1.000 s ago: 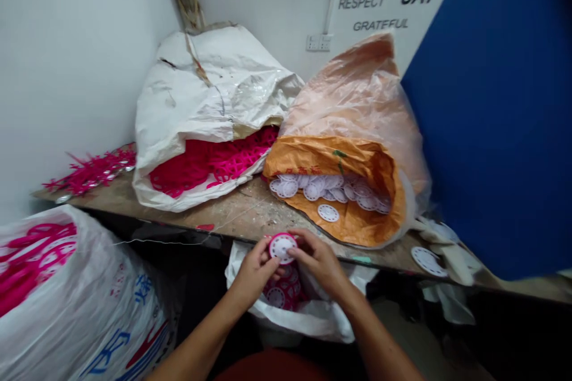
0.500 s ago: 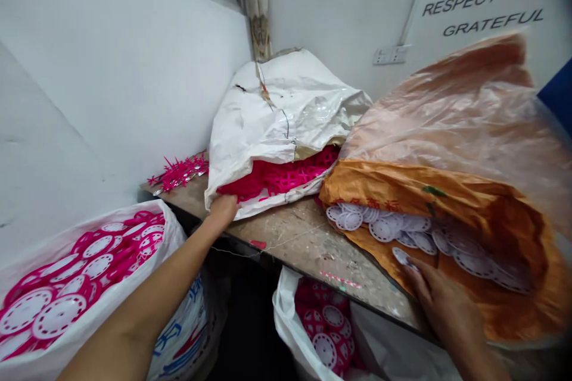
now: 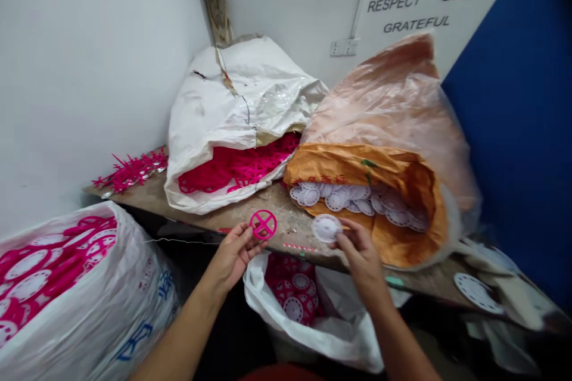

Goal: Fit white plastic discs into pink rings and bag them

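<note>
Between the fingers of my left hand (image 3: pixel 236 253) is a pink plastic ring with crossed spokes (image 3: pixel 263 224), held up facing me. My right hand (image 3: pixel 360 250) pinches a white slotted disc (image 3: pixel 326 228) by its right edge. The two pieces are apart, in front of the table's edge. Behind my left hand, a white sack (image 3: pixel 241 95) gapes open on many pink rings (image 3: pixel 241 166). An orange-lined sack (image 3: pixel 379 161) lies open behind my right hand, with many white discs (image 3: pixel 357 197) inside.
Below the table edge (image 3: pixel 201 223) hangs an open white bag (image 3: pixel 344 333) holding joined pink-and-white discs. A fuller bag (image 3: pixel 129 268) of them stands at left. Pink star-like pieces (image 3: pixel 131 169) lie on the table's far left; a large white ring (image 3: pixel 478 293) lies at right.
My left hand has come out from the white sack's mouth with a pink ring. My right hand has drawn back from the orange sack, still holding a white disc. The view has swung right.
</note>
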Action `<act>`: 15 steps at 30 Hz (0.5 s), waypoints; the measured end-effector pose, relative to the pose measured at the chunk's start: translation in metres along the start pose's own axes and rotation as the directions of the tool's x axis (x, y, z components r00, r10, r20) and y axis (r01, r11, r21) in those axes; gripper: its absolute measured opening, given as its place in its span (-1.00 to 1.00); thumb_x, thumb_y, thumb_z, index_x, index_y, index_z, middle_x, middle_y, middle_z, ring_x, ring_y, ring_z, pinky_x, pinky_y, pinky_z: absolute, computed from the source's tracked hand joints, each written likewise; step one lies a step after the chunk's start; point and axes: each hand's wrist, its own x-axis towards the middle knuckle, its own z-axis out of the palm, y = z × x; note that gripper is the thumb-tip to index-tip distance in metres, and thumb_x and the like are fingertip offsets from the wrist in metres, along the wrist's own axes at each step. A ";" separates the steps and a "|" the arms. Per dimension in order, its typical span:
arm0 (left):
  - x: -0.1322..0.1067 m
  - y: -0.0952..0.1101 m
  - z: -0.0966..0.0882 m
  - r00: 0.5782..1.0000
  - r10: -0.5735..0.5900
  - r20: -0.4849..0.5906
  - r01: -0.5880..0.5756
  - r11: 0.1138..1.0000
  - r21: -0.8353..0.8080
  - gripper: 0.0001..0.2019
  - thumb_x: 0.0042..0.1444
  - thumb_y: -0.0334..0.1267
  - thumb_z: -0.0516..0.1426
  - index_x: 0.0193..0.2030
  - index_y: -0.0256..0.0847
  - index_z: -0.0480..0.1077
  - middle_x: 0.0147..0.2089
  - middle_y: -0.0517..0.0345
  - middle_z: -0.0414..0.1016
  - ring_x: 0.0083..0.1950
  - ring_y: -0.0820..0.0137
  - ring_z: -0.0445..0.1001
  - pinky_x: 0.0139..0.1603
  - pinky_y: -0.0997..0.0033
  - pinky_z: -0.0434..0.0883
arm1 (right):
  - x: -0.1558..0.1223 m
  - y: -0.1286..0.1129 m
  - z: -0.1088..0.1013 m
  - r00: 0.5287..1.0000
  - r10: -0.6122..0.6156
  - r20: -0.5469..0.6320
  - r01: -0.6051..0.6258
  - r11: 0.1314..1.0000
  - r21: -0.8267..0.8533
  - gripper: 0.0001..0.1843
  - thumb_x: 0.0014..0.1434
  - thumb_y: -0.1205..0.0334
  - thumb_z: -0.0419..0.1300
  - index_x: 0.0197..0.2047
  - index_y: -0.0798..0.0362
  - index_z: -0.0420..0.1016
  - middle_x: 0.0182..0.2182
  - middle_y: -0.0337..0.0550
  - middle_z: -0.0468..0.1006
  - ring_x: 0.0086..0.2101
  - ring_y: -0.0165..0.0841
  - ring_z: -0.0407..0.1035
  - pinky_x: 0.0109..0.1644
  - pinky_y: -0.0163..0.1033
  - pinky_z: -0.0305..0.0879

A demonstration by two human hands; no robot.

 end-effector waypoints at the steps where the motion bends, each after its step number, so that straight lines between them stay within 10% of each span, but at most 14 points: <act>1: -0.006 -0.010 0.012 0.998 -0.051 0.031 0.052 0.997 -0.051 -0.78 0.02 -0.27 0.23 -0.20 -0.21 0.32 -0.19 0.11 0.51 -0.23 0.41 0.53 -0.07 0.28 0.46 | -0.007 -0.007 0.011 0.998 -0.023 0.055 0.021 0.999 0.030 -0.62 0.14 0.10 0.10 0.01 0.04 0.32 -0.31 -0.15 0.52 -0.44 -0.37 0.43 -0.29 -0.21 0.38; 8: -0.021 -0.051 0.059 0.997 -0.048 0.068 0.031 0.972 0.234 -0.63 0.05 -0.15 0.20 -0.01 -0.23 0.35 -0.12 0.03 0.52 -0.19 0.33 0.51 -0.28 0.42 0.50 | -0.036 -0.014 0.031 0.944 -0.292 0.154 0.323 0.911 -0.256 -0.74 0.17 0.27 0.08 -0.11 -0.05 0.53 -0.20 -0.08 0.47 -0.17 -0.28 0.38 -0.07 -0.15 0.32; 15: -0.029 -0.060 0.060 0.981 0.147 0.126 -0.191 0.839 0.509 -0.74 0.08 -0.18 0.15 -0.10 -0.19 0.47 -0.08 0.05 0.53 -0.05 0.26 0.47 -0.01 0.37 0.38 | -0.034 -0.005 0.021 0.950 -0.142 0.278 0.192 0.968 -0.162 -0.78 0.18 0.22 0.08 -0.20 0.01 0.54 -0.31 -0.15 0.54 -0.24 -0.32 0.41 -0.13 -0.22 0.31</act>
